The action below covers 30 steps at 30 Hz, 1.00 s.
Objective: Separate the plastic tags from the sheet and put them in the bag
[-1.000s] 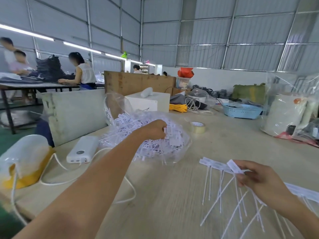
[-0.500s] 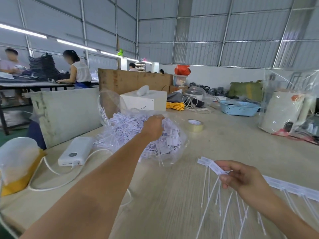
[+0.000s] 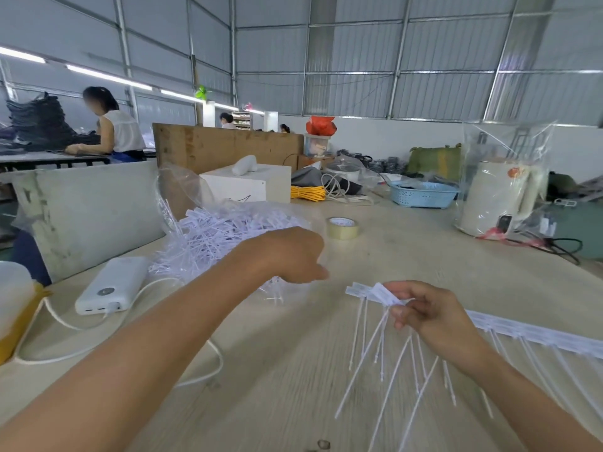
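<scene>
Dozens of loose white plastic tags (image 3: pixel 225 236) fill clear bag (image 3: pixel 182 187) on table (image 3: pixel 408 256), w/ thin stems. Right hand (image 3: pixel 430 316) pinches tag sheet (image 3: pixel 535 331), stems hanging. Left hand (image 3: pixel 290 256) by bag, fingers curled; can't tell if holding anything. No legible writing.

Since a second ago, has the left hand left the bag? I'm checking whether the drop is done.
Yes. The left hand has pulled back from the tag pile in the bag toward the sheet, now nearer than the tape roll.
</scene>
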Each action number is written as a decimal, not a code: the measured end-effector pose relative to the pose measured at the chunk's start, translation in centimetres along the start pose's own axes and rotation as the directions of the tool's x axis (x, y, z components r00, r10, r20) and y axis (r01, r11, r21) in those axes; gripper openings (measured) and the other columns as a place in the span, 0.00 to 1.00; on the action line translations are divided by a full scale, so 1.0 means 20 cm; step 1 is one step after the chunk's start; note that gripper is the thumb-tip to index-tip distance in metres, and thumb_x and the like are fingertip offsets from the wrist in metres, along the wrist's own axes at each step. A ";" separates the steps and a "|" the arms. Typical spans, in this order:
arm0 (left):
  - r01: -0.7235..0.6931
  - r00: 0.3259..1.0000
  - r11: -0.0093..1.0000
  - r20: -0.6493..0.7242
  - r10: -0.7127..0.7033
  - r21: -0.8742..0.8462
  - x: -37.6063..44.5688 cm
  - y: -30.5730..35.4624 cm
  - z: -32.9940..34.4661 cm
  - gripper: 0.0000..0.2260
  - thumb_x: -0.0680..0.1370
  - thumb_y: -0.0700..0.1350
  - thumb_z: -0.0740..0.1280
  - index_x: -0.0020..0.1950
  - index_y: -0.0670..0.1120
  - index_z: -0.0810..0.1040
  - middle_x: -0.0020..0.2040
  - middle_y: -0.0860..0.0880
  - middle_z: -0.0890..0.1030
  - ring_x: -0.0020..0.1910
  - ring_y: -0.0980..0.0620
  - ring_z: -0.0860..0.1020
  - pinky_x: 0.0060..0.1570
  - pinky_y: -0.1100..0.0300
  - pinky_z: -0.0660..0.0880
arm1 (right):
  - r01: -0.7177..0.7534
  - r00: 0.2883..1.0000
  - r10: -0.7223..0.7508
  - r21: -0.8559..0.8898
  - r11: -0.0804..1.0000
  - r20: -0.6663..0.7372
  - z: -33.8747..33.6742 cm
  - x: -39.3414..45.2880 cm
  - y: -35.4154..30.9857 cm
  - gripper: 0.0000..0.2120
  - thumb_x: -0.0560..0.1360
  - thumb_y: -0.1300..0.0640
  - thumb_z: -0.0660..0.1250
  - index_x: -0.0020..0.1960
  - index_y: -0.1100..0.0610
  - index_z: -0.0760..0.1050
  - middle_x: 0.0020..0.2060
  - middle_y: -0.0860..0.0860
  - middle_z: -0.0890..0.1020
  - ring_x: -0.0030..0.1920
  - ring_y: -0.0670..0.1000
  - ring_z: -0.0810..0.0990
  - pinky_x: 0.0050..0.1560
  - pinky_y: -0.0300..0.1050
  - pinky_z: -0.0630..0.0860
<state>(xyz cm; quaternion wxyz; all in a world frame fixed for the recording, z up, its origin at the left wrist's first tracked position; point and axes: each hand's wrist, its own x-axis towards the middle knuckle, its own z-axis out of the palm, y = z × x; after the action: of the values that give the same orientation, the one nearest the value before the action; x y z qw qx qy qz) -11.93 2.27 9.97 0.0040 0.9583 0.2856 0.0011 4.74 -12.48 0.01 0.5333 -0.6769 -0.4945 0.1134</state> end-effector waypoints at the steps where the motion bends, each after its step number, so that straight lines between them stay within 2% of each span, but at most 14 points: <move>1: -0.083 0.994 0.987 -0.075 0.074 -0.136 -0.01 0.07 -0.01 0.16 0.79 0.52 0.61 0.53 0.41 0.79 0.51 0.46 0.80 0.51 0.48 0.77 0.51 0.56 0.73 | 0.004 1.000 -0.004 0.009 1.000 -0.012 -0.01 0.00 0.00 0.13 0.73 0.73 0.65 0.52 0.60 0.78 0.42 0.51 0.81 0.26 0.44 0.76 0.37 0.37 0.75; 3: -0.259 0.958 0.879 -0.224 0.181 -0.401 -0.02 0.22 -0.01 0.09 0.79 0.47 0.64 0.48 0.44 0.80 0.48 0.48 0.83 0.47 0.53 0.79 0.49 0.60 0.74 | 0.008 0.999 -0.007 0.025 1.000 -0.048 -0.04 0.00 0.01 0.13 0.72 0.75 0.65 0.53 0.63 0.77 0.42 0.51 0.80 0.24 0.43 0.75 0.34 0.34 0.74; 6: -0.330 0.931 0.781 -0.318 0.178 -0.530 0.05 0.38 0.07 0.05 0.78 0.40 0.63 0.48 0.43 0.79 0.46 0.45 0.83 0.45 0.51 0.80 0.45 0.61 0.73 | -0.012 0.994 0.017 0.055 0.998 -0.108 -0.09 0.00 0.04 0.15 0.71 0.76 0.65 0.53 0.62 0.76 0.39 0.49 0.76 0.23 0.42 0.75 0.32 0.34 0.75; 9: -0.235 0.955 0.763 -0.288 0.066 -0.603 0.19 0.48 0.23 0.10 0.79 0.47 0.64 0.54 0.42 0.76 0.51 0.44 0.81 0.51 0.47 0.78 0.42 0.62 0.69 | -0.037 0.988 0.045 0.061 0.997 -0.148 -0.12 0.00 0.07 0.17 0.70 0.76 0.66 0.49 0.57 0.74 0.37 0.52 0.76 0.23 0.43 0.76 0.31 0.35 0.75; 13: -0.061 0.959 0.665 -0.228 -0.167 -0.744 0.32 0.53 0.40 0.21 0.78 0.56 0.63 0.58 0.40 0.73 0.53 0.43 0.79 0.52 0.44 0.78 0.49 0.58 0.73 | -0.076 0.989 0.073 -0.013 0.997 -0.132 -0.14 0.01 0.12 0.16 0.70 0.74 0.67 0.54 0.60 0.74 0.36 0.51 0.77 0.24 0.44 0.78 0.33 0.39 0.76; 15: -0.047 0.953 0.531 -0.198 -0.231 -0.846 0.34 0.53 0.45 0.20 0.77 0.57 0.64 0.55 0.39 0.75 0.49 0.43 0.80 0.48 0.43 0.80 0.49 0.56 0.77 | -0.078 0.990 0.073 -0.033 0.996 -0.122 -0.14 0.01 0.13 0.17 0.70 0.73 0.68 0.55 0.58 0.74 0.38 0.49 0.77 0.25 0.44 0.78 0.34 0.39 0.76; 16: -0.062 0.963 0.448 -0.172 -0.209 -0.892 0.34 0.53 0.47 0.19 0.77 0.56 0.65 0.50 0.39 0.77 0.43 0.43 0.81 0.41 0.45 0.80 0.43 0.57 0.79 | -0.071 0.991 0.065 -0.049 0.996 -0.116 -0.14 0.01 0.12 0.17 0.70 0.72 0.68 0.55 0.58 0.74 0.39 0.48 0.77 0.25 0.44 0.78 0.34 0.39 0.76; 18: -0.074 0.990 0.296 -0.106 -0.092 -0.952 0.33 0.52 0.50 0.17 0.77 0.53 0.66 0.42 0.38 0.79 0.33 0.44 0.80 0.30 0.50 0.78 0.29 0.65 0.75 | -0.050 0.993 0.043 -0.065 0.997 -0.107 -0.13 0.00 0.11 0.18 0.70 0.73 0.68 0.56 0.58 0.74 0.42 0.49 0.76 0.26 0.44 0.78 0.35 0.39 0.77; 20: -0.085 0.996 0.177 -0.088 -0.007 -0.980 0.31 0.50 0.52 0.14 0.77 0.49 0.67 0.39 0.38 0.80 0.31 0.43 0.80 0.27 0.53 0.76 0.26 0.67 0.72 | -0.043 0.995 0.037 -0.060 0.997 -0.092 -0.12 -0.01 0.09 0.22 0.70 0.73 0.68 0.61 0.58 0.71 0.47 0.53 0.74 0.30 0.50 0.79 0.39 0.43 0.79; 22: -0.129 0.991 0.139 -0.133 -0.020 -0.982 0.31 0.49 0.53 0.12 0.77 0.45 0.68 0.35 0.41 0.79 0.33 0.41 0.80 0.29 0.52 0.76 0.26 0.68 0.71 | -0.067 0.995 0.059 -0.106 0.992 -0.082 -0.11 -0.01 0.08 0.24 0.70 0.69 0.70 0.64 0.57 0.69 0.50 0.55 0.73 0.38 0.58 0.79 0.46 0.51 0.78; 24: -0.168 0.983 0.129 -0.177 -0.054 -0.977 0.31 0.48 0.54 0.12 0.77 0.44 0.68 0.33 0.43 0.78 0.35 0.41 0.80 0.29 0.52 0.76 0.26 0.68 0.71 | -0.121 0.990 0.107 -0.157 0.980 -0.091 -0.11 0.00 0.07 0.20 0.70 0.62 0.72 0.60 0.58 0.71 0.48 0.53 0.75 0.42 0.56 0.78 0.49 0.51 0.76; 26: -0.188 0.977 0.114 -0.198 -0.084 -0.976 0.31 0.48 0.54 0.12 0.77 0.45 0.67 0.35 0.43 0.78 0.35 0.41 0.79 0.29 0.51 0.77 0.28 0.66 0.72 | -0.144 0.989 0.135 -0.209 0.967 -0.058 -0.12 -0.01 0.07 0.09 0.72 0.58 0.71 0.49 0.60 0.75 0.41 0.53 0.77 0.39 0.51 0.77 0.43 0.42 0.74; 28: -0.208 0.969 0.100 -0.219 -0.116 -0.973 0.32 0.48 0.54 0.12 0.77 0.46 0.67 0.36 0.42 0.77 0.35 0.39 0.79 0.33 0.45 0.78 0.30 0.63 0.72 | -0.115 0.992 0.125 -0.273 0.955 0.017 -0.13 -0.02 0.06 0.10 0.74 0.56 0.69 0.40 0.62 0.74 0.33 0.53 0.73 0.32 0.48 0.71 0.33 0.35 0.66; 30: -0.217 0.968 0.111 -0.229 -0.104 -0.970 0.32 0.47 0.54 0.13 0.78 0.46 0.67 0.35 0.42 0.77 0.32 0.40 0.78 0.30 0.46 0.76 0.28 0.63 0.70 | -0.111 0.989 0.128 -0.215 0.970 0.068 -0.13 -0.03 0.05 0.13 0.76 0.57 0.67 0.39 0.67 0.76 0.33 0.58 0.76 0.33 0.49 0.73 0.35 0.37 0.71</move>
<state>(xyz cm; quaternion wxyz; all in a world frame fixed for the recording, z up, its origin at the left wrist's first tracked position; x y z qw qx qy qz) -1.32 -2.24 -0.78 0.6064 0.7128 0.1729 0.3069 6.74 -14.48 -0.06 0.4300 -0.7530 -0.4835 0.1198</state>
